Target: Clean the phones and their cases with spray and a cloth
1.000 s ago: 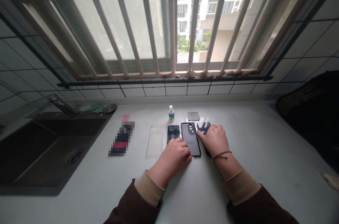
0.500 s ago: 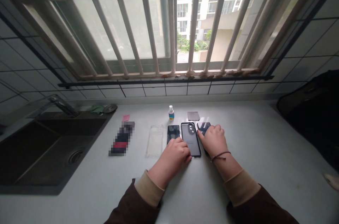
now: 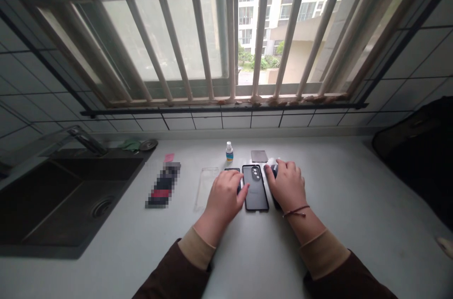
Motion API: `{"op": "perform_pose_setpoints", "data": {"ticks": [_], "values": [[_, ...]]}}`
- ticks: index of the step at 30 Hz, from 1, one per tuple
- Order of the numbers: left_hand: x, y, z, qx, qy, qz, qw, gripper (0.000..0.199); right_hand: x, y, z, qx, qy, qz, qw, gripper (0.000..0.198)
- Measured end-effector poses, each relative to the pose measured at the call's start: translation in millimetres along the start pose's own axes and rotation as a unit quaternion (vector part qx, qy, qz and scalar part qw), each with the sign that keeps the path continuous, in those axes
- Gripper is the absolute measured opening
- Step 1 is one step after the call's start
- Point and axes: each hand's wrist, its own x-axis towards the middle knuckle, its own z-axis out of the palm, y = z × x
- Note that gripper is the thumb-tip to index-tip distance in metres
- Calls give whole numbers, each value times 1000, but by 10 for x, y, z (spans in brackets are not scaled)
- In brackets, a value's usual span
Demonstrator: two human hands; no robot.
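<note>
On the counter, a black phone case [image 3: 256,195] with a camera cutout lies face-down between my two hands. My left hand [image 3: 226,193] is curled over a dark phone [image 3: 232,170], thumb at its right side; only the phone's top edge and a sliver beside the thumb show. Over another dark phone [image 3: 275,201] at the right, my right hand [image 3: 288,183] rests with its thumb along the left edge and its fingers over the top and right. A clear phone case [image 3: 205,188] lies left of my left hand, partly covered by it.
Behind the phones stand a small white-capped bottle [image 3: 230,152] and a grey cloth square [image 3: 259,156]. To the left are a pixelated dark item [image 3: 163,186], a pink slip [image 3: 169,157] and a dark sink [image 3: 79,253] with a faucet [image 3: 87,141]. A black bag [image 3: 421,148] sits right.
My left hand has shifted from the black case's lower edge up and left onto the left phone. My right hand has moved slightly, and its thumb now lies over the right phone's left edge.
</note>
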Motion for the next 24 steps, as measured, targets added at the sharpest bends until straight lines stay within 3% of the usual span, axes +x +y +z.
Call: {"op": "perform_pose_setpoints", "data": {"ticks": [4,10,13,18,24], "values": [[221,-232,-57,51,45,-92,993,31,-2,-18,-48,29,13,-21,999,45],[640,-595,37,77,2,-166,983,46,-15,-18,-58,55,15,-40,998,40],[836,-715,149,67,-1,-178,982,44,-15,-16,-47,58,5,-36,998,40],[1003,-759,278,40,10,-181,983,26,-22,-15,-37,70,4,-40,997,41],[843,-531,97,-19,-9,-116,993,21,-7,20,-28,139,32,-64,988,47]]}}
